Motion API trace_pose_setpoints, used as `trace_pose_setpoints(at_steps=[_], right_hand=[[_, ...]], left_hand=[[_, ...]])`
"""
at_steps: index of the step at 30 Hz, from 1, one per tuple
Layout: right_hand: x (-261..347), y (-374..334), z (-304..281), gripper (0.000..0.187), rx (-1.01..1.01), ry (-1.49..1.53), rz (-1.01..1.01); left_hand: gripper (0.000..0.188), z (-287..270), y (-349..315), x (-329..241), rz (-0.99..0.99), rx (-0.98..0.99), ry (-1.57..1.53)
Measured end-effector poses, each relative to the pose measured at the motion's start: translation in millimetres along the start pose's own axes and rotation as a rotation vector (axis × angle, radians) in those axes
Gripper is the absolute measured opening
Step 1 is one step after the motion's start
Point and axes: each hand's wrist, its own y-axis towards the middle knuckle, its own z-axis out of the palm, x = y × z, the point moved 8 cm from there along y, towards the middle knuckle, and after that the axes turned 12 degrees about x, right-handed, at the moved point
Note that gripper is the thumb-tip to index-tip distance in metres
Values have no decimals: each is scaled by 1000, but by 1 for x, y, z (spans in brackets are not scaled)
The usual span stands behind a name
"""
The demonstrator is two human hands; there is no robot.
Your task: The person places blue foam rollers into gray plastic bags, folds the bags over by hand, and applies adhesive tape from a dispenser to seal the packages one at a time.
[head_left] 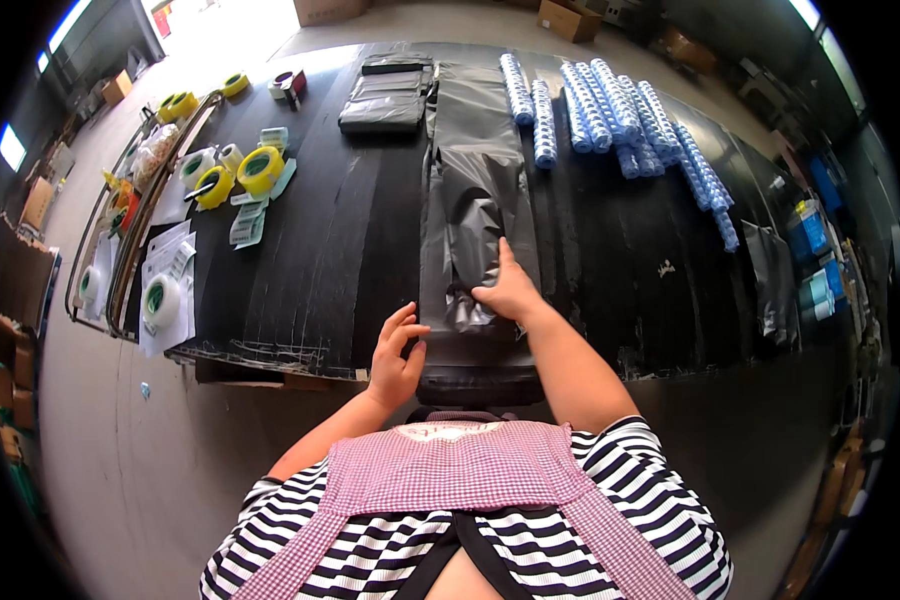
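A long strip of glossy black plastic bags (475, 110) runs down the middle of the dark table. My right hand (515, 288) is at the right edge of the near, creased bag, one digit stretched forward along it and another pointing left. It grips the loose film, part of which hides its other fingers. My left hand (398, 360) hovers by the table's front edge, left of the strip; its fingers are loosely bent and apart, holding nothing. Farther back on the left lies a folded stack of black bags (385, 95).
Several blue-and-white patterned rolls (610, 105) lie at the back right. On the left are yellow tape rolls (260, 170), a white tape roll (160, 300) on papers, and a metal rack (120, 290). A black plastic sheet (768, 280) hangs near the right edge.
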Motion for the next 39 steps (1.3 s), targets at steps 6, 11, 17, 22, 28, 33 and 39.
trace_pose_setpoints(at_steps=[6, 11, 17, 22, 28, 33, 39], right_hand=[[-15, -91, -61, 91, 485, 1800, -469], [-91, -185, -136, 96, 32, 1745, -576], [-245, -316, -308, 102, -638, 1059, -373], [-361, -330, -470, 100, -772, -26, 101], [-516, -295, -535, 78, -650, -474, 685], [-588, -271, -491, 57, -611, -392, 1125], [-496, -120, -521, 62, -912, -344, 162]], left_hand=[[27, 24, -17, -6, 4, 199, 21], [30, 44, -24, 13, -41, 278, 95], [31, 92, 8, -7, -1, 352, 299], [32, 105, 9, 0, -152, 273, 526], [35, 126, 4, -20, -310, 214, 675], [36, 139, 10, -36, -387, 195, 731], [35, 154, 13, -25, -426, 128, 710]])
